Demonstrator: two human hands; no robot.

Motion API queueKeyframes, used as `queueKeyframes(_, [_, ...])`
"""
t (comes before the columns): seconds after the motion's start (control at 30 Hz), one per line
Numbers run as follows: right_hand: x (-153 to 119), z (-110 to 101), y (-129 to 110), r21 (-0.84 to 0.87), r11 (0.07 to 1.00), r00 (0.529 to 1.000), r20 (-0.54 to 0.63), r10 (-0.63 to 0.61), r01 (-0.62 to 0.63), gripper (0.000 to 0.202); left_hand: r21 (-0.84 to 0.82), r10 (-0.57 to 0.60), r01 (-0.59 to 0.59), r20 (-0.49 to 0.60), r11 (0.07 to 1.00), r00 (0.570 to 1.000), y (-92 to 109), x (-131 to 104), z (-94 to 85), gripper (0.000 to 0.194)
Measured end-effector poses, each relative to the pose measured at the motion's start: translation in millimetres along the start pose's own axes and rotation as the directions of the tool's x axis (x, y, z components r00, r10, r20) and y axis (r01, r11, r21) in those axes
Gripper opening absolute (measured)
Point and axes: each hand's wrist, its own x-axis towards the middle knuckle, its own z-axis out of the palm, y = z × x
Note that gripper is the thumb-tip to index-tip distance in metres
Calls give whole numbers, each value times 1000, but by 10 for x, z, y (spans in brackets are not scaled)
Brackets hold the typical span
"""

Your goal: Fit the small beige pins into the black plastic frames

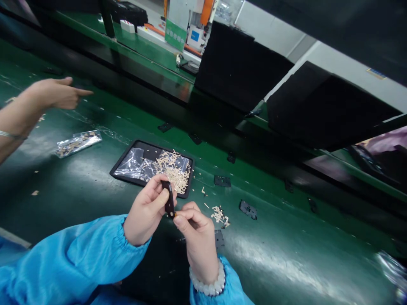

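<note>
In my left hand (144,214) is a small flat black plastic part (169,202), held on edge between thumb and fingers. At its lower end, the thumb and forefinger of my right hand (199,235) pinch together, touching or nearly touching the part. A tiny yellowish bit shows at those fingertips, too small to name. Just beyond my hands lies a black tray (135,181) with a heap of small pale strips (174,171) and clear plastic bags (130,163) in it.
Black plastic parts (248,209) lie along the green bench (286,258). Loose pale strips (219,215) are scattered right of the tray. A filled clear bag (79,143) lies left, near another person's hand (59,94). A black rail and dark panels (241,67) stand behind.
</note>
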Motion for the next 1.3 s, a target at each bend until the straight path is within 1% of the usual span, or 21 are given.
queueKeyframes(0.1, [-27, 0, 0, -109, 990, 995, -42, -91, 86, 4, 3, 8, -7, -59, 1000, 998, -12, -18, 8, 30])
queueKeyframes(0.17, [-45, 1, -7, -197, 968, 984, -57, -168, 154, 5, 30, 46, -44, -79, 999, 996, -17, -28, 10, 29])
queueKeyframes(0.23, [-62, 0, -23, -302, 927, 967, -53, -251, 224, 6, 79, 105, -98, -81, 992, 991, -24, -37, 5, 26])
queueKeyframes(0.3, [-80, -5, -44, -419, 860, 942, -31, -334, 291, 7, 136, 168, -157, -76, 978, 983, -35, -47, -13, 22])
queueKeyframes(0.4, [-108, -14, -63, -582, 716, 890, 29, -455, 385, 8, 211, 255, -236, -70, 949, 964, -63, -66, -59, 18])
queueKeyframes(0.5, [-138, -10, -55, -699, 549, 820, 95, -564, 458, 10, 274, 303, -277, -57, 921, 951, -89, -79, -101, 17])
queueKeyframes(0.6, [-162, 9, -20, -807, 311, 720, 190, -668, 502, 14, 300, 312, -283, -51, 911, 949, -97, -78, -105, 16])
queueKeyframes(0.67, [-166, 20, 10, -849, 149, 655, 267, -707, 507, 17, 297, 317, -288, -54, 910, 947, -97, -72, -91, 16])
queueKeyframes(0.7, [-163, 23, 25, -856, 92, 633, 300, -714, 509, 18, 293, 321, -292, -56, 911, 946, -99, -70, -83, 16])
queueKeyframes(0.73, [-156, 24, 38, -857, 58, 617, 320, -719, 511, 18, 290, 322, -293, -58, 911, 945, -101, -68, -77, 16])
queueKeyframes(0.77, [-145, 22, 48, -856, 45, 608, 327, -724, 514, 19, 287, 323, -293, -61, 912, 945, -105, -67, -73, 16])
queueKeyframes(0.8, [-131, 20, 56, -855, 49, 602, 322, -731, 517, 19, 285, 325, -294, -65, 912, 944, -110, -68, -71, 16])
queueKeyframes(0.87, [-104, 15, 64, -849, 95, 599, 284, -749, 520, 20, 272, 337, -306, -74, 912, 939, -118, -70, -70, 16])
queueKeyframes(0.93, [-85, 11, 65, -827, 186, 613, 223, -758, 530, 20, 233, 338, -313, -75, 921, 938, -115, -67, -64, 17])
queueKeyframes(0.97, [-81, 9, 63, -807, 254, 634, 182, -752, 534, 20, 198, 327, -307, -77, 931, 942, -109, -61, -57, 18])
queueKeyframes(1.07, [-80, 0, 50, -714, 499, 740, 41, -671, 492, 16, 75, 248, -241, -104, 968, 963, -78, -31, -22, 24])
queueKeyframes(1.1, [-80, -3, 43, -682, 561, 772, 10, -635, 470, 15, 43, 219, -215, -115, 976, 969, -67, -19, -10, 26])
queueKeyframes(1.13, [-79, -6, 35, -655, 603, 796, -5, -605, 454, 15, 21, 195, -194, -126, 981, 973, -57, -9, 2, 28])
queueKeyframes(1.2, [-73, -8, 21, -621, 653, 830, -5, -558, 434, 15, -2, 159, -161, -137, 987, 978, -43, 5, 20, 30])
queueKeyframes(1.3, [-64, 3, 11, -595, 682, 853, 12, -521, 425, 13, -25, 128, -133, -149, 991, 981, -32, 10, 34, 31])
